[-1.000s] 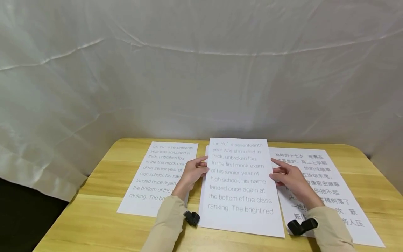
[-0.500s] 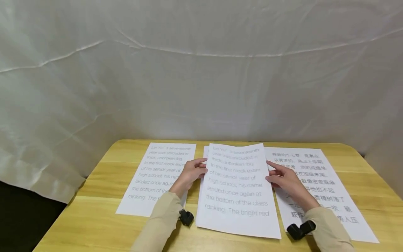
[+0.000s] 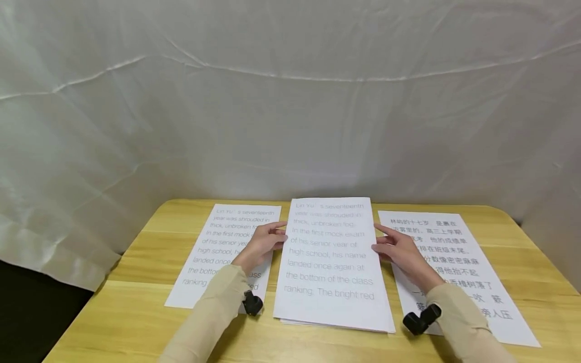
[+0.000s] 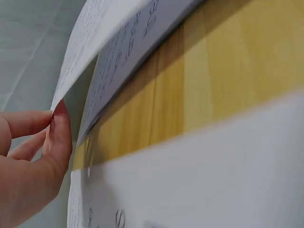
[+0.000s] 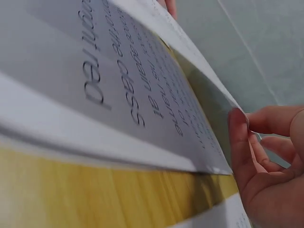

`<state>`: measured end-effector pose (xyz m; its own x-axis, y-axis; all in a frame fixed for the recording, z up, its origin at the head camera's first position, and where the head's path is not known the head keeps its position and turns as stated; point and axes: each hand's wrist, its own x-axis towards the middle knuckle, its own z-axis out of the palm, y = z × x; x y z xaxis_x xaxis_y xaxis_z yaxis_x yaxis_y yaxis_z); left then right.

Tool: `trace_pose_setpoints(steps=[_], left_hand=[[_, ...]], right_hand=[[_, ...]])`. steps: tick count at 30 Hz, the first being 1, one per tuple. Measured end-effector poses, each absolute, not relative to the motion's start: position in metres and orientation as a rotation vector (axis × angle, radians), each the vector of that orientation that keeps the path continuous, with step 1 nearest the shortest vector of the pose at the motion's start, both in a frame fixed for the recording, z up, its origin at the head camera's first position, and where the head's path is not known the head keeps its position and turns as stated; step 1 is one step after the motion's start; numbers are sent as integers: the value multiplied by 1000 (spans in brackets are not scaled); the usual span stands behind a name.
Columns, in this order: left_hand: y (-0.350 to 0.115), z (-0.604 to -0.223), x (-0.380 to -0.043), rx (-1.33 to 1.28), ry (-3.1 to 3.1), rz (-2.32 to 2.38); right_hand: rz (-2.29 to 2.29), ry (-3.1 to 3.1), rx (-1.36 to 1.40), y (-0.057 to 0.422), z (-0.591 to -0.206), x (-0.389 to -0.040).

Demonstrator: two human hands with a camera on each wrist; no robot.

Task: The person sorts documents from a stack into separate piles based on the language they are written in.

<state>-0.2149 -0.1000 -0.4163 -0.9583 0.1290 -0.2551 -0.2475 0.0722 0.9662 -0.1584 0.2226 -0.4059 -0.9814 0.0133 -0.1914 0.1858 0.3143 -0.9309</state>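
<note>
Both hands hold a printed sheet of paper (image 3: 331,310) by its side edges. My left hand (image 3: 259,244) pinches the left edge between thumb and fingertips; the left wrist view shows that pinch closely. On the opposite edge my right hand (image 3: 406,257) does the same. The sheet's upper part is raised, with a gap under it in both wrist views. Beneath lies other printed paper (image 5: 126,104) with English text, mostly hidden from the head view except a thin strip at the bottom. How many sheets lie there I cannot tell.
A sheet with English text (image 3: 192,292) lies to the left, partly under my left forearm. To the right lies a sheet with Chinese text (image 3: 517,333), partly covered by my right arm. All rest on a wooden table (image 3: 127,322) before a pale cloth backdrop (image 3: 290,126).
The held sheet and both hands have shifted left in the head view. Its top edge, wavy half a second ago, now looks straighter and higher. Both hands keep their pinch.
</note>
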Motion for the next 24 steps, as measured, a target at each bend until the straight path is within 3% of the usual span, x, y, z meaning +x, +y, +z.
trace_pose_setpoints(steps=[24], left_hand=[[-178,-403,-230,-190,2085,1899]], right_hand=[[-1825,2194,190,155,-405,-201]])
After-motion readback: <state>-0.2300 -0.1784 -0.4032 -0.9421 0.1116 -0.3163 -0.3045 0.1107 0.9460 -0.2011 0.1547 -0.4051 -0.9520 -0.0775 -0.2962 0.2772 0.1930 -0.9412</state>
